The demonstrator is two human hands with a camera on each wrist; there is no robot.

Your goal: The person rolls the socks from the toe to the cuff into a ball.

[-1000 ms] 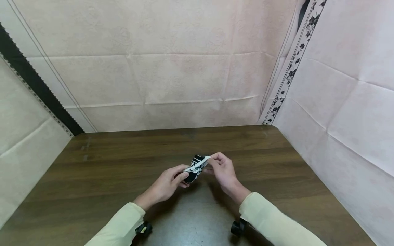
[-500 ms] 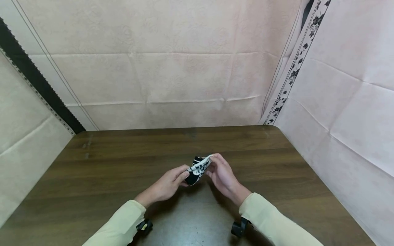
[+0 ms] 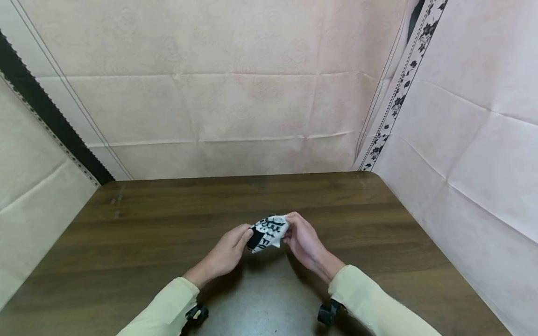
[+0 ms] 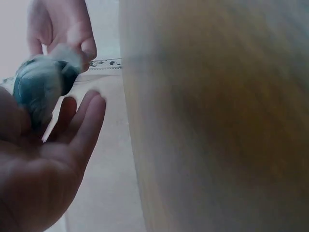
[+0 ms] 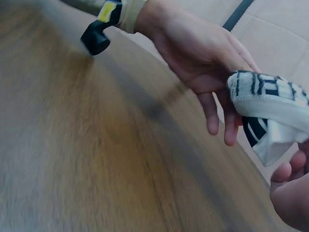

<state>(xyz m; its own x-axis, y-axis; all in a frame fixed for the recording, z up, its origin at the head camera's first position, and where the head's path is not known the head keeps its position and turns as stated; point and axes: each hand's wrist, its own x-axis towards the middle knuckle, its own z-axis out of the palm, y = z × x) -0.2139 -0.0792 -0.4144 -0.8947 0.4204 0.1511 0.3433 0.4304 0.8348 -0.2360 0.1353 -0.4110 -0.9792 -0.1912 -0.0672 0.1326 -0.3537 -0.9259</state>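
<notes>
A black-and-white patterned sock (image 3: 269, 232), bundled small, is held between both hands above the tabletop. My left hand (image 3: 227, 249) grips its black end, thumb on top. On the other side, my right hand (image 3: 307, 243) pinches the white edge. The right wrist view shows the sock's white band (image 5: 273, 107) with a pale flap folded beneath it. Fingers of the left hand (image 4: 53, 169) extend below the blurred bundle (image 4: 38, 89) in the left wrist view. Parts of the right hand's fingers are hidden behind the sock.
The brown wooden table (image 3: 168, 210) spreads under both hands. Pale cloth hangs behind it (image 3: 252, 116) and along both sides, with a floral border (image 3: 397, 100) at right. Black cameras (image 3: 325, 315) are strapped at both wrists.
The sock has been turned and spread, so its broad patterned face now points up where the white band ran along it before. Both hands stay nearly in place, the right slightly lower.
</notes>
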